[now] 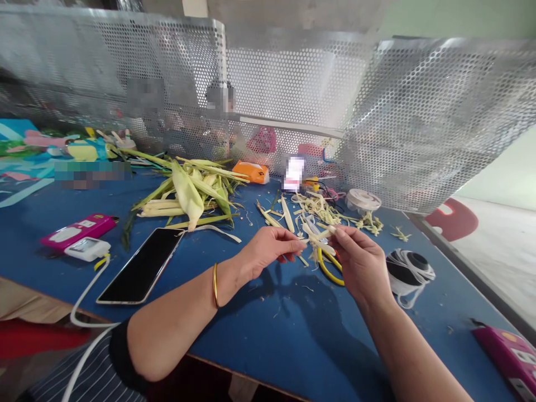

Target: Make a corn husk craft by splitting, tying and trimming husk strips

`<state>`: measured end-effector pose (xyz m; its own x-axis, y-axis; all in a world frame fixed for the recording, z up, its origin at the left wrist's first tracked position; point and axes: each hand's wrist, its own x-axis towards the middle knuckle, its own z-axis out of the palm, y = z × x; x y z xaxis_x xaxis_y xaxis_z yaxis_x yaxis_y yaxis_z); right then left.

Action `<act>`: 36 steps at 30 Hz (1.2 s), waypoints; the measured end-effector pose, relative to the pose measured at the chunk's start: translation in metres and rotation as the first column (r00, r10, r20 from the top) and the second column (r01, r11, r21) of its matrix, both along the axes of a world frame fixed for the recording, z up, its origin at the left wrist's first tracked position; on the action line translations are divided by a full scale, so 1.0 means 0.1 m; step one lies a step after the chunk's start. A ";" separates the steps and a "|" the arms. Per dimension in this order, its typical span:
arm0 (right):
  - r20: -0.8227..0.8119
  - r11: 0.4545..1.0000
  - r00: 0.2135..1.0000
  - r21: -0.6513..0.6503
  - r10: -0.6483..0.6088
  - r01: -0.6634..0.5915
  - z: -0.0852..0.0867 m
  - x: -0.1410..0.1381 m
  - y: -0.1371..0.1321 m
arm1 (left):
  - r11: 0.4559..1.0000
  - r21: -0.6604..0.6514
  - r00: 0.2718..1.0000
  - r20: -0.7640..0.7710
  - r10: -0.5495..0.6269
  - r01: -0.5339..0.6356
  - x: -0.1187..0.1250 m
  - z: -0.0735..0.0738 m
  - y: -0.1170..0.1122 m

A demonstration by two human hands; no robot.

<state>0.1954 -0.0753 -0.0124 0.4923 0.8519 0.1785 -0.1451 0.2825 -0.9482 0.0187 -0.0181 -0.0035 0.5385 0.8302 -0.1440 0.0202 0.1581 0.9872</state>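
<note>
Between my two hands, above the blue table, is a pale corn husk strip (321, 234) with loose ends. My left hand (276, 245) pinches its left end between thumb and fingertips; a gold bangle is on that wrist. My right hand (362, 259) grips the other end, thumb on top. Under the strip lie yellow-handled scissors (330, 269), partly covered by the husk and my right hand. Just beyond my hands are cut husk pieces (288, 215) and a heap of pale, knotted-looking husk scraps (324, 209).
A pile of green corn husks (188, 192) lies left of centre. Nearby are a black-screened phone (142, 267), a magenta box (79, 231), an orange packet (251, 172), a lit phone (293, 173), a tape roll (363, 199) and a corded black object (409, 271). Perforated metal panels (288, 84) stand behind.
</note>
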 end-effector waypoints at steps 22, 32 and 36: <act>0.045 0.989 0.989 0.046 0.138 -0.140 -0.03 -0.03 -0.02 | 0.991 -0.095 0.995 0.007 -0.095 0.095 -0.04 0.03 -0.02; 0.169 0.990 0.979 0.060 0.114 -0.126 -0.10 -0.08 -0.01 | 0.973 -0.217 0.995 0.077 -0.068 0.083 0.01 -0.03 -0.04; 0.258 0.991 0.965 0.105 0.054 -0.084 -0.11 -0.10 -0.01 | 0.943 -0.273 0.981 0.105 -0.166 0.189 0.00 -0.05 -0.03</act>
